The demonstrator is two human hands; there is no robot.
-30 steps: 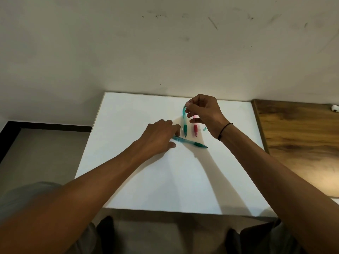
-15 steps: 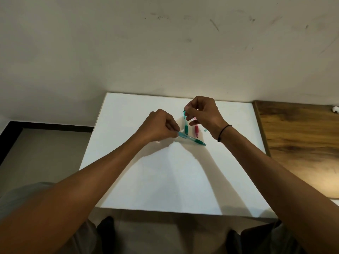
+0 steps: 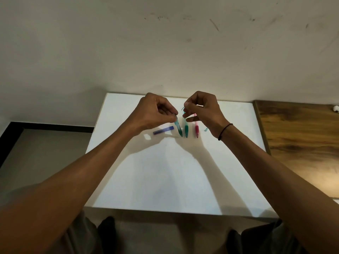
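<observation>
Left hand (image 3: 156,112): curled round the top end of a green pen (image 3: 178,128), holding it above the white table (image 3: 165,180), tip slanting down.
Right hand (image 3: 203,110): fingertips pinch a thin dark sliver (image 3: 182,108), a pencil lead by the look of it, just beside the pen's top.
Snap risk: I'd say the sliver breaks if it meets the opening at an angle or is pushed hard.
Drop risk: loosen that pinch and it falls among the second green pen (image 3: 186,130), red pen (image 3: 196,130) and blue case (image 3: 163,130), which are hard to search in the hands' shadow.
Nudge risk: the right wrist could flick the small teal cap (image 3: 206,129) away.
</observation>
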